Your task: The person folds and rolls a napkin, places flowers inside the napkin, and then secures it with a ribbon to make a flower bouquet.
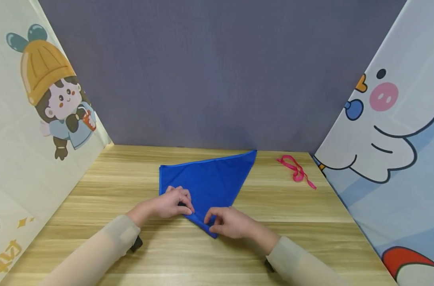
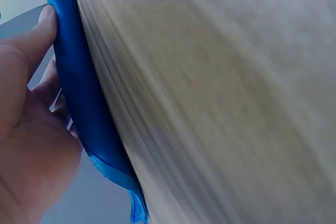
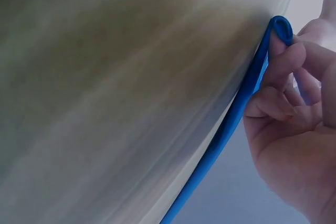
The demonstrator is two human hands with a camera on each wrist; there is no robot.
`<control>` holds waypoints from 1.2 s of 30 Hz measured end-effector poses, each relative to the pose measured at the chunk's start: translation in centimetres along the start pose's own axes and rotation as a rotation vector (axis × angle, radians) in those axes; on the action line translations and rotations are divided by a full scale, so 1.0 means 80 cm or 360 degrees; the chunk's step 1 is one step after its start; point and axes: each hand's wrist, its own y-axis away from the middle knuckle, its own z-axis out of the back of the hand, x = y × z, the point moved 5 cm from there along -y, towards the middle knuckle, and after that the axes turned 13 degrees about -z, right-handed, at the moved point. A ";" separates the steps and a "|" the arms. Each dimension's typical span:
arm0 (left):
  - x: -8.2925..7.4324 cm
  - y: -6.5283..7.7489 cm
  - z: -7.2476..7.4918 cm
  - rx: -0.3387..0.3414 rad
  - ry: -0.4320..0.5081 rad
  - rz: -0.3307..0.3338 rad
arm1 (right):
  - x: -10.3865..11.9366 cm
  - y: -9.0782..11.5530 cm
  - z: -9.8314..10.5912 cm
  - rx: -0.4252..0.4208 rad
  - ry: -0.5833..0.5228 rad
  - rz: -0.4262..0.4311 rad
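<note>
A blue cloth (image 1: 209,176) lies spread on the wooden table, one corner pointing to the back right. Its near edge is turned over into a narrow roll (image 1: 199,223) that slants down to the right. My left hand (image 1: 171,202) pinches the upper left part of this roll; in the left wrist view the thumb (image 2: 48,22) presses on the blue fold, with fingers partly hidden behind it. At the lower right end, my right hand (image 1: 232,223) grips the roll between thumb and curled fingers. The right wrist view shows the coiled end (image 3: 282,29) at the fingertips.
A pink-red ribbon (image 1: 297,171) lies loosely looped at the table's back right. A grey panel (image 1: 217,79) rises behind the table (image 1: 127,171). Walls with cartoon prints stand at the left (image 1: 9,131) and right (image 1: 409,178).
</note>
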 end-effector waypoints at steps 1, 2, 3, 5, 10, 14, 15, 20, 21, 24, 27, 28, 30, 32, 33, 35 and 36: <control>-0.001 -0.001 0.000 0.0003 0.0000 0.0000 | -0.001 0.000 0.000 0.0010 -0.0015 -0.0011; -0.002 -0.002 0.000 0.0004 -0.0012 0.0000 | -0.002 -0.001 0.000 0.0018 -0.0023 -0.0020; -0.003 -0.002 0.000 0.0008 -0.0024 0.0005 | -0.003 -0.001 0.000 0.0021 -0.0029 -0.0029; -0.003 -0.004 0.000 0.0011 -0.0029 0.0024 | -0.004 -0.002 -0.001 0.0031 -0.0034 -0.0049; -0.002 -0.007 0.000 -0.0009 -0.0035 0.0068 | -0.006 -0.003 0.000 0.0040 -0.0018 -0.0062; -0.006 -0.011 0.003 -0.0031 -0.0171 0.0010 | 0.000 -0.002 0.002 -0.0044 0.0175 0.0039; -0.007 -0.012 0.003 -0.0037 -0.0213 -0.0017 | 0.002 -0.001 0.003 -0.0073 0.0241 0.0068; -0.012 -0.012 0.004 -0.0010 -0.0268 -0.0141 | 0.016 0.002 0.001 -0.0172 0.0504 0.0145; -0.012 -0.011 0.003 0.0005 -0.0247 -0.0155 | 0.018 0.003 0.000 -0.0185 0.0537 0.0142; -0.010 -0.005 0.003 0.0037 -0.0186 -0.0164 | 0.022 0.003 -0.001 -0.0212 0.0592 0.0107; -0.007 0.001 0.003 0.0069 -0.0130 -0.0125 | 0.023 0.003 -0.003 -0.0237 0.0621 0.0074; -0.006 0.003 0.003 0.0077 -0.0119 -0.0117 | 0.023 0.003 -0.003 -0.0242 0.0628 0.0068; -0.006 0.004 0.003 0.0091 -0.0110 -0.0107 | 0.022 0.002 -0.003 -0.0252 0.0652 0.0068; -0.007 0.005 0.004 0.0095 -0.0114 -0.0111 | 0.022 0.002 -0.003 -0.0255 0.0680 0.0076; -0.007 0.004 0.003 0.0099 -0.0119 -0.0111 | 0.021 0.002 -0.003 -0.0254 0.0693 0.0079; -0.009 0.004 0.003 0.0112 -0.0101 -0.0117 | 0.020 0.003 -0.003 -0.0243 0.0716 0.0092; -0.011 0.003 0.003 0.0121 -0.0087 -0.0135 | 0.019 0.004 -0.003 -0.0234 0.0721 0.0100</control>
